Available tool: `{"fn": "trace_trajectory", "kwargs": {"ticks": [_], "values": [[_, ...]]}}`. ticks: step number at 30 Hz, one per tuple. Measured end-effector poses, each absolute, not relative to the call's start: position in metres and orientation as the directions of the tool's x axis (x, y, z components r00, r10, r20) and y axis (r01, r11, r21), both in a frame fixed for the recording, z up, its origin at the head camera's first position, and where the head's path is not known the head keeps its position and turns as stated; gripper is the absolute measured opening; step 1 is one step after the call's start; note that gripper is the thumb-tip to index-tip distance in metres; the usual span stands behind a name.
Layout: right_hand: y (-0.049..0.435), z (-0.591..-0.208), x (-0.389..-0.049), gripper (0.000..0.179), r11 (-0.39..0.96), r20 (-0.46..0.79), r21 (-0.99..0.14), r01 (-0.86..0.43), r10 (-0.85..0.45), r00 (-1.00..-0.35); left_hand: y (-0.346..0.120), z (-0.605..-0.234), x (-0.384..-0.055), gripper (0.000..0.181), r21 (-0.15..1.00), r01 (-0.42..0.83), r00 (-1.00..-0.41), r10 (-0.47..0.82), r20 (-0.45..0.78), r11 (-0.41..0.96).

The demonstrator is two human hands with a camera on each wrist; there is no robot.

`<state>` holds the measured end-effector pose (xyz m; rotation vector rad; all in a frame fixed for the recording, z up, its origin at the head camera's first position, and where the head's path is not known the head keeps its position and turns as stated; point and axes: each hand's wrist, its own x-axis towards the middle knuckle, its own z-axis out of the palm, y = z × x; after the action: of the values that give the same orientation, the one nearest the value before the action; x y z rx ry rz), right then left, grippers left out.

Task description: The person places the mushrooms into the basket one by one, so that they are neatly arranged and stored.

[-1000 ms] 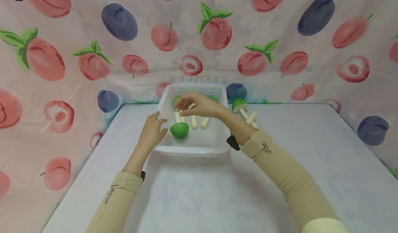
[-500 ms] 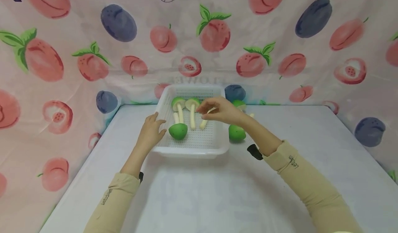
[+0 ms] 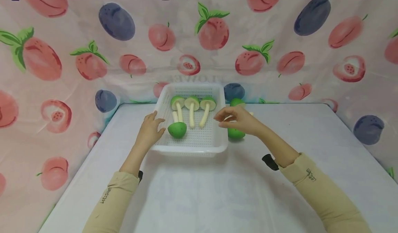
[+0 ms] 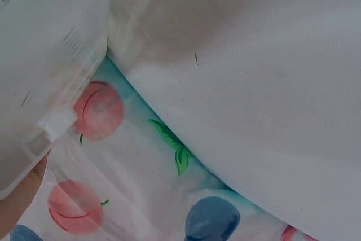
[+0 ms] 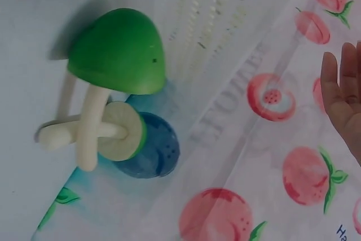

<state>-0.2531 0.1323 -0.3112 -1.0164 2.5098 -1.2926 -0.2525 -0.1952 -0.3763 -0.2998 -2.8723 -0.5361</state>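
Observation:
My left hand (image 3: 148, 131) rests at the left rim of a white perforated basket (image 3: 199, 150), its fingers spread and relaxed. In the left wrist view a bit of that hand (image 4: 25, 196) shows by the translucent basket wall (image 4: 56, 83). Inside the basket lie several toy mushrooms with green caps and cream stems, among them a mushroom (image 3: 177, 130) whose cap faces the front. My right hand (image 3: 239, 119) hovers past the right rim, fingers loosely bent around nothing. Below it on the table are two more mushrooms, a nearer one (image 5: 121, 55) lying across a farther one (image 5: 121, 131).
The basket stands on a white-covered table (image 3: 199, 191) near its back edge. Behind and to the sides hangs a fruit-print cloth (image 3: 130, 74). Both forearms have beige sleeves, and dark bands show at the wrists.
My right hand has moved right, from over the basket to past its right rim, uncovering the mushrooms inside. My left hand has stayed at the left rim.

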Motion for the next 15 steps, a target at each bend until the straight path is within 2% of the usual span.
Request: {"fn": "trace_trajectory", "kwargs": {"ticks": [15], "values": [[0.172, -0.352, -0.254, 0.021, 0.442, 0.199, -0.798, -0.411, -0.450, -0.871, -0.196, -0.377, -0.252, 0.035, 0.337, 0.235, -0.960, 0.165, 0.226, 0.912]]}}
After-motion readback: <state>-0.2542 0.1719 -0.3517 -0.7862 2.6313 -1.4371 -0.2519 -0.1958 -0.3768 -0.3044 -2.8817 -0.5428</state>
